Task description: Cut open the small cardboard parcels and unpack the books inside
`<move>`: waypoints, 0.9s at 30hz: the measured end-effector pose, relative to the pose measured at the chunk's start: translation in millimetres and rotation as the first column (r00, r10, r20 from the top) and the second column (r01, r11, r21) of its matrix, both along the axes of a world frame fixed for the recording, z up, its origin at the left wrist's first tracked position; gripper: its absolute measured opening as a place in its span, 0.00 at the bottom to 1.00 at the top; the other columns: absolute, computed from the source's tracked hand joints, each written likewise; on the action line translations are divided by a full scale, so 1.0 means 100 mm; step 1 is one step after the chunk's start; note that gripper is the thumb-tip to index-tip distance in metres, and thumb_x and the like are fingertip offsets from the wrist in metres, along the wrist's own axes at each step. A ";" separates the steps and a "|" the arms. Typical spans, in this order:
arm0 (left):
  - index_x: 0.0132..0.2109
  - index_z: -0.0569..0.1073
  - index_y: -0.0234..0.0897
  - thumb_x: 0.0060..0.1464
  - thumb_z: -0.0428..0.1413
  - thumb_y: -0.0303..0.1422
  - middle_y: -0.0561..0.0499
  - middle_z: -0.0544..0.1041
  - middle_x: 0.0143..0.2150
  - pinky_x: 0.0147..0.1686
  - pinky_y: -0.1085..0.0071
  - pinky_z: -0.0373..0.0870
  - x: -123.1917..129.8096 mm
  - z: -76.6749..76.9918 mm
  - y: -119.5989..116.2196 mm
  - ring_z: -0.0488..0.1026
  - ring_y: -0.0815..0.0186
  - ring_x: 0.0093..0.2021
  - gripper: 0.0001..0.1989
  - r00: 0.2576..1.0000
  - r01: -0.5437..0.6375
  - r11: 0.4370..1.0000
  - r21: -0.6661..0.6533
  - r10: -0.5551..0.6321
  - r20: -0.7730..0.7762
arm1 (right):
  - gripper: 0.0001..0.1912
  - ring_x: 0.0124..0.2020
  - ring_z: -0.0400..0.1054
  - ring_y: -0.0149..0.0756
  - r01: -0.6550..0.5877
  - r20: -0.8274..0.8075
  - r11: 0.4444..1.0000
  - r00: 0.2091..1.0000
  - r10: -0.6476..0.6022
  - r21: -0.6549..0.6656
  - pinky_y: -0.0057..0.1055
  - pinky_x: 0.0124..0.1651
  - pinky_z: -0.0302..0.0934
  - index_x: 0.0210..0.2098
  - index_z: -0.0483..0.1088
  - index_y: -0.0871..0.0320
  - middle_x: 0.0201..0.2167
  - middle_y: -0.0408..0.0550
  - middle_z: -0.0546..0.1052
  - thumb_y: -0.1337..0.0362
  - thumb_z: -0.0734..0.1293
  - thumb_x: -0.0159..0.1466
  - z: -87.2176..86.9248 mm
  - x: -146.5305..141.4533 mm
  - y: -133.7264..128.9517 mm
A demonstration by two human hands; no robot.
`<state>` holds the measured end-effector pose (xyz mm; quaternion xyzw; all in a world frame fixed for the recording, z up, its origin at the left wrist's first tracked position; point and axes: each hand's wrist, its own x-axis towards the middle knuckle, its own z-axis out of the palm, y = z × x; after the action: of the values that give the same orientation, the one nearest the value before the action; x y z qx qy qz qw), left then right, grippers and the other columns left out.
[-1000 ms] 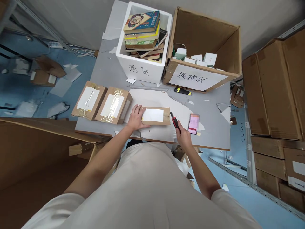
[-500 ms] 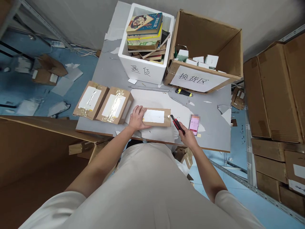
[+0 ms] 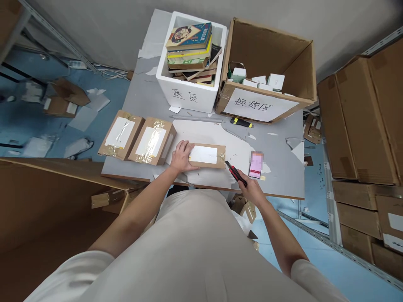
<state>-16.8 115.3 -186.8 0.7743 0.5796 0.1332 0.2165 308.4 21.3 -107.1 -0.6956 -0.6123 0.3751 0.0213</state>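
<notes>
The grey table [image 3: 280,178] occupied the centre of the frame. At upper right of centre, an open cardboard box [image 3: 267,46] contained small white boxes [image 3: 276,81]. Directly left, a white foam bin [image 3: 192,98] held stacked books [image 3: 189,40]. Two taped cartons [image 3: 151,140] stood left of centre, bounding the left hand's side. The narrow carton [image 3: 204,155] lay at centre; the left hand [image 3: 181,157] spanned its left end, thumb opposing fingers. The right hand [image 3: 251,188] was closed around a red-and-black cutter [image 3: 235,173], tip at the carton's right end; contact could not be determined. The phone [image 3: 256,165] lay to the right; a yellow-and-black cutter [image 3: 241,122] lay below the cardboard box.
</notes>
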 end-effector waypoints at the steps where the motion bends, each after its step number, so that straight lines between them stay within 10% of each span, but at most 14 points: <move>1: 0.60 0.62 0.39 0.26 0.67 0.54 0.36 0.59 0.63 0.57 0.47 0.60 0.00 -0.01 0.00 0.51 0.40 0.65 0.53 1.000 0.003 1.000 0.010 -0.003 0.005 | 0.30 0.20 0.65 0.34 0.012 0.011 1.000 1.000 -0.012 -0.014 0.30 0.30 0.61 0.65 0.58 0.49 0.27 0.45 0.77 0.61 0.60 0.63 0.00 0.00 -0.04; 17: 0.62 0.61 0.35 0.25 0.63 0.62 0.32 0.56 0.65 0.62 0.43 0.50 -0.07 -0.19 0.01 0.46 0.36 0.67 0.59 0.992 0.078 0.991 0.110 -0.088 0.087 | 0.30 0.23 0.68 0.33 0.206 -0.087 0.977 0.976 -0.201 0.053 0.33 0.34 0.66 0.66 0.55 0.48 0.32 0.45 0.78 0.57 0.60 0.64 -0.20 0.19 -0.28; 27: 0.65 0.57 0.34 0.50 0.57 0.50 0.33 0.47 0.70 0.63 0.44 0.47 -0.08 -0.20 -0.05 0.40 0.41 0.70 0.41 0.984 0.029 0.993 0.114 -0.048 0.172 | 0.32 0.36 0.71 0.40 0.225 -0.052 0.969 0.974 -0.221 0.103 0.37 0.43 0.65 0.70 0.42 0.58 0.44 0.55 0.75 0.56 0.48 0.68 -0.72 0.15 0.08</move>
<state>-24.9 110.7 -206.7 0.7815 0.5349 0.2285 0.2256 323.5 29.7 -179.2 -0.7502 -0.5491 0.3505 0.1133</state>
